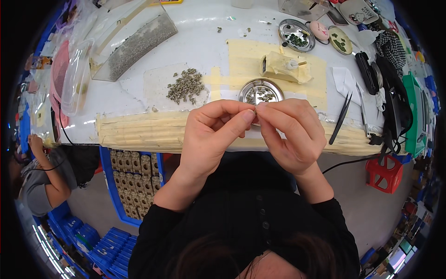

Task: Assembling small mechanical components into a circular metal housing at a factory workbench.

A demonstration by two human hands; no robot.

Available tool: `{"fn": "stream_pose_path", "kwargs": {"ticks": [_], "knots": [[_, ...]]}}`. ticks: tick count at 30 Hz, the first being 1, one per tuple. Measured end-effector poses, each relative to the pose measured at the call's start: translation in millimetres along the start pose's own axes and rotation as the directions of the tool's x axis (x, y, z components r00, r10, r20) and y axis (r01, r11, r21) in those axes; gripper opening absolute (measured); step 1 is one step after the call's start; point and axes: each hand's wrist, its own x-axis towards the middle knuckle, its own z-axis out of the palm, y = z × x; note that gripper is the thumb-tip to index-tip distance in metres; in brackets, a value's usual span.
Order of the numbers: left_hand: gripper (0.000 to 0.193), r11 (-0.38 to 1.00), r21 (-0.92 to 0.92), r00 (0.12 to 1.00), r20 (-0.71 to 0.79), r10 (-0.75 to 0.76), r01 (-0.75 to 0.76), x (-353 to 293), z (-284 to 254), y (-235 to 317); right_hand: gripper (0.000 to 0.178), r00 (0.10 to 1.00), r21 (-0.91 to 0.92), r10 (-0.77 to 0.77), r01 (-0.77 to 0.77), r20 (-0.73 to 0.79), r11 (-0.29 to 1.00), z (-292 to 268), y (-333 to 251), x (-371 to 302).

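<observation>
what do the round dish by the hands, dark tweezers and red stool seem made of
Round dish: apparently polished metal, given its bright reflective rim. Dark tweezers: possibly coated metal, matte; dull black surface leaves it open. Red stool: likely moulded plastic, smooth, given its even colour and cutouts.

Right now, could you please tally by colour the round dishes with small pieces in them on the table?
Silver: 2 (near dish, partly hidden by the left hand and right hand; far dish)
Pale yellow: 1 (small dish)
Total: 3

White table [204, 42], metal dish [261, 80], black tweezers [337, 126]
</observation>
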Motion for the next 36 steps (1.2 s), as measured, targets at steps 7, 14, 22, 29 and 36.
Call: {"fn": "stream_pose_path", "kwargs": {"ticks": [7,14,22,29,36], "knots": [[0.013,1.000,0.002,1.000,0.012,0.023,-0.023,2,2,4,0.033,1.000,-0.019,-0.021,0.021,0.019,1.000,-2,1,1],[0.014,0.951,0.223,0.966,-0.096,0.241,-0.215,0,14,-3,0.025,0.980,0.076,0.200,-0.198,-0.016,0.977,0,-7,-2],[0.012,0.680,0.582,0.846,0.024,0.533,-0.446,3,12,-9,0.022,0.988,0.012,0.154,-0.154,-0.015,0.988,-1,-5,-1],[0.013,0.898,0.346,0.943,-0.093,0.319,-0.270,-2,13,-7,0.023,0.998,-0.070,0.064,-0.064,-0.001,0.995,0,-4,-1],[0.012,0.894,0.365,0.951,-0.063,0.302,-0.259,-2,10,-6,0.025,0.999,-0.101,0.028,-0.024,0.039,0.995,-4,-5,1]]}}
